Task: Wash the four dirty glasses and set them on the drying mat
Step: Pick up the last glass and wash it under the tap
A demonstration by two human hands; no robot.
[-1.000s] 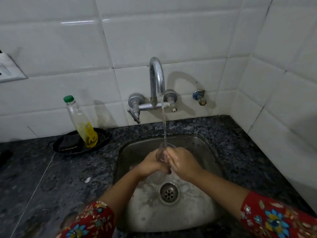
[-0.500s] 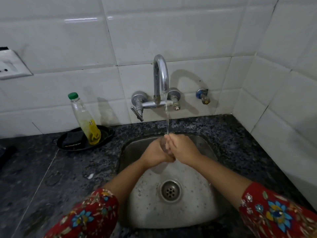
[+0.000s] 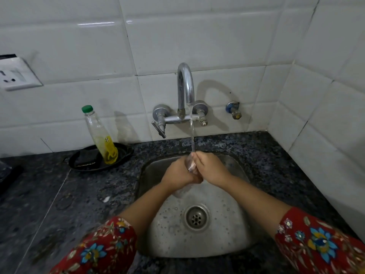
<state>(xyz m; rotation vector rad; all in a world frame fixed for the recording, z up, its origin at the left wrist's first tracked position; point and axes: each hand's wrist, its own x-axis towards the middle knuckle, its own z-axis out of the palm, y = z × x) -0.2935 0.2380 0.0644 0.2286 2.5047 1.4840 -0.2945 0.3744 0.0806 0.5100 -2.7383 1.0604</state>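
Note:
A clear glass (image 3: pixel 190 164) is held over the steel sink (image 3: pixel 233 230), right under the stream from the chrome tap (image 3: pixel 184 89). My left hand (image 3: pixel 178 173) wraps round it from the left and my right hand (image 3: pixel 212 167) grips it from the right, so only a narrow strip of the glass shows between the two hands. Water runs onto its top. No other glass and no drying mat is in view.
A soap bottle (image 3: pixel 101 138) with a green cap stands on a black dish (image 3: pixel 122 155) with a dark scrubber, left of the sink on the dark granite counter (image 3: pixel 69 194). White tiled walls close the back and right. A wall socket (image 3: pixel 16 74) sits at far left.
Both hands stay clasped on the glass under the stream and have lifted it slightly toward the tap. The camera has shifted a little.

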